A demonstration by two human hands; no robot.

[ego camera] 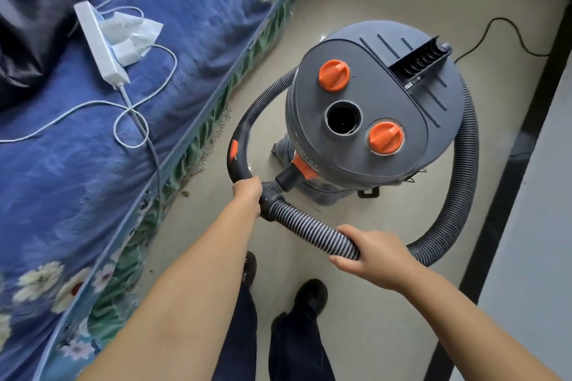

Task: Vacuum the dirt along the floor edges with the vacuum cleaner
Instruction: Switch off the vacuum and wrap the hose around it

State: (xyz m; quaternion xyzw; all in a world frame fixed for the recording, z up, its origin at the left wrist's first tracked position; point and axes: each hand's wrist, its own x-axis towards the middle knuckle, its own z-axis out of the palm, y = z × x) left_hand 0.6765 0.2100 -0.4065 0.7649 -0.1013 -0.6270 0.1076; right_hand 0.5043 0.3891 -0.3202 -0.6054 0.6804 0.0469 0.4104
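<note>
Grey hose (312, 230) gripped by both hands' fingers (346, 263); bed (93, 164) crowds vacuum cleaner (371, 114).

Person seen from above, head-mounted view. Both forearms are bare from elbow to wrist; no sleeve, watch, ring or bracelet shows on either. The left hand (247, 195) is seen from its back, knuckles uppermost. The right hand (376, 252) is likewise seen from its back, with four fingers (343, 264) and the thumb distinguishable and the nails short. The legs are covered by dark navy trousers (297, 349) of plain fabric, loose at the hems, with soft vertical folds. The feet wear black shoes: the right shoe (311, 295) has a rounded toe and matte upper; the left shoe (250, 267) is largely hidden behind the left forearm.
</note>
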